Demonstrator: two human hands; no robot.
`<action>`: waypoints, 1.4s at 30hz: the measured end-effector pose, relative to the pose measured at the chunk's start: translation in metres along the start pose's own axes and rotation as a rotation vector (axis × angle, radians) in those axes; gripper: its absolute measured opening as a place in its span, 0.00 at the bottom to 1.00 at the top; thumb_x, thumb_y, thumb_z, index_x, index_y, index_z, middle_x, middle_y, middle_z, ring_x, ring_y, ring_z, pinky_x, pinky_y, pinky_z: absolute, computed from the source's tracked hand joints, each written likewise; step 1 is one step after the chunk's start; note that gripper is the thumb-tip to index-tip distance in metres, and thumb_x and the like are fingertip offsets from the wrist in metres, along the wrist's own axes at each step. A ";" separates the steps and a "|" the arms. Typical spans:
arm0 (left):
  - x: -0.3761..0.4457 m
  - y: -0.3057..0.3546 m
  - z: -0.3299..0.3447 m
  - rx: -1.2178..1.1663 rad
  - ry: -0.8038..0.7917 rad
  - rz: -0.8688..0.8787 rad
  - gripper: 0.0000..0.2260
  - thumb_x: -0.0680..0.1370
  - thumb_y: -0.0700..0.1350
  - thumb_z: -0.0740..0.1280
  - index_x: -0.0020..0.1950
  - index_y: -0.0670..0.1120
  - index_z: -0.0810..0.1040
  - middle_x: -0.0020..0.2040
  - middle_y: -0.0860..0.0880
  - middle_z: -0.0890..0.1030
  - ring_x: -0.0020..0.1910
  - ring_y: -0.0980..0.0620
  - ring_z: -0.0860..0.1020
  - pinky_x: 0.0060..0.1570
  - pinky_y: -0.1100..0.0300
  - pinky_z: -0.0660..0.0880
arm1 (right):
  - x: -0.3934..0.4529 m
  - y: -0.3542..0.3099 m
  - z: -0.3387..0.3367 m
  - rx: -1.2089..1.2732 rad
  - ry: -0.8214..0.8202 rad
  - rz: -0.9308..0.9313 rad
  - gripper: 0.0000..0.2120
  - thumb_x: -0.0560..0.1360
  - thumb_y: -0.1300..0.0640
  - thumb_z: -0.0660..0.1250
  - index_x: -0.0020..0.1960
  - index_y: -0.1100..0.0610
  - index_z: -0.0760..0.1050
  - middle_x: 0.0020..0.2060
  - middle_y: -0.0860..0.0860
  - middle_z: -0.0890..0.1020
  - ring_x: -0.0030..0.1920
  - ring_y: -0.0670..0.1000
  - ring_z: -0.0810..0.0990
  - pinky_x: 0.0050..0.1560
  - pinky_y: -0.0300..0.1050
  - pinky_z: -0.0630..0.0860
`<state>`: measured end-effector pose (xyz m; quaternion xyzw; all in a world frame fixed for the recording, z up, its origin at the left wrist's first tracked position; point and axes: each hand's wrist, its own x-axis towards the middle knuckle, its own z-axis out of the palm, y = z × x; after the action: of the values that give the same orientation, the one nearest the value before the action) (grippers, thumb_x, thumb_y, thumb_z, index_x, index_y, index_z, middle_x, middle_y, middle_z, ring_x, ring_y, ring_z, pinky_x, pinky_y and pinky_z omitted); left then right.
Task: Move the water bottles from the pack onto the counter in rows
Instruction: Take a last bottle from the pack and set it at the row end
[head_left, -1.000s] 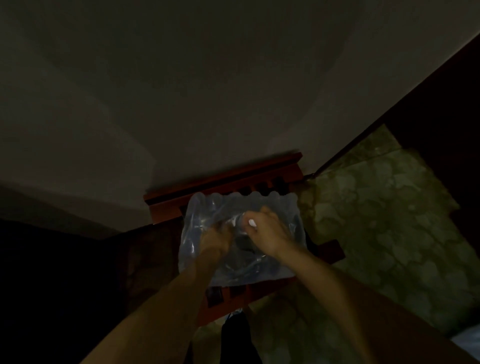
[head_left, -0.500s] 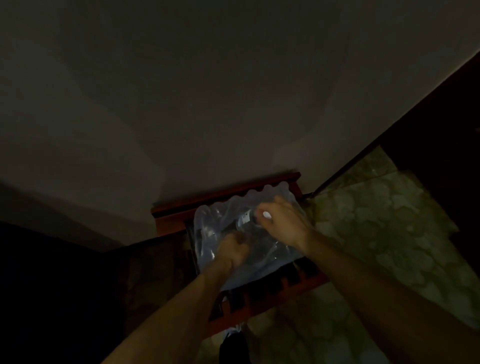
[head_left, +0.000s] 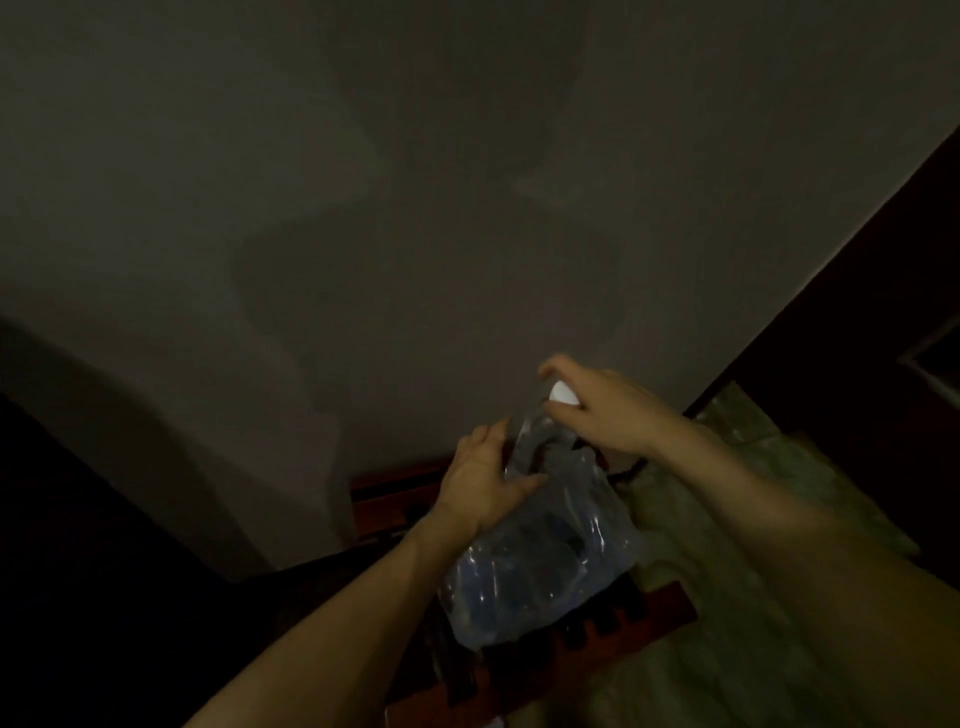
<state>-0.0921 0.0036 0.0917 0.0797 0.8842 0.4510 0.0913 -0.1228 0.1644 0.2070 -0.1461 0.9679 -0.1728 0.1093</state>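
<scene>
At centre, above the far end of the pack: one water bottle (head_left: 537, 434), clear plastic, white cap (head_left: 563, 392), tilted with the cap up and to the right. Change noted: a second ago the bottle lay low inside the torn wrap; it now stands mostly clear of it, so one bottle is nearly out and none is yet seen on a counter.

Pack (head_left: 540, 561): crumpled clear film with dark bottles inside, resting on a red-brown wooden stand (head_left: 387, 501), near centre.

Right hand (head_left: 602, 410): fingers curled round the bottle's neck just below the cap, forearm running in from the near right.

Left hand (head_left: 485, 480): fingers fairly straight, pressed against the film beside the bottle's lower body, seemingly holding the wrap down.

Surroundings: marbled green floor (head_left: 779, 519) to the right, plain dim wall (head_left: 415, 208) beyond. Counter not in view.
</scene>
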 end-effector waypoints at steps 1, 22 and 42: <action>-0.004 0.004 -0.013 -0.002 0.013 0.033 0.35 0.72 0.57 0.73 0.75 0.51 0.65 0.69 0.49 0.71 0.68 0.48 0.67 0.67 0.55 0.68 | -0.003 -0.012 -0.010 0.034 0.025 -0.019 0.13 0.77 0.47 0.64 0.58 0.44 0.66 0.49 0.48 0.78 0.45 0.48 0.79 0.40 0.45 0.74; -0.167 0.042 -0.253 -0.298 0.386 0.127 0.25 0.68 0.44 0.79 0.63 0.48 0.77 0.53 0.50 0.85 0.51 0.53 0.84 0.52 0.54 0.82 | -0.020 -0.271 -0.099 0.610 0.099 -0.709 0.10 0.71 0.55 0.71 0.51 0.48 0.76 0.40 0.47 0.76 0.34 0.40 0.75 0.31 0.31 0.71; -0.278 -0.030 -0.418 0.345 1.322 -0.128 0.20 0.74 0.52 0.71 0.64 0.51 0.73 0.55 0.49 0.80 0.51 0.48 0.79 0.42 0.54 0.76 | 0.005 -0.525 0.055 0.672 0.203 -0.416 0.33 0.57 0.28 0.65 0.53 0.49 0.73 0.43 0.44 0.82 0.45 0.48 0.82 0.46 0.48 0.80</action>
<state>0.0783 -0.4031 0.3335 -0.2515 0.8164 0.2512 -0.4551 0.0155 -0.3251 0.3480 -0.2769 0.8134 -0.5113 0.0177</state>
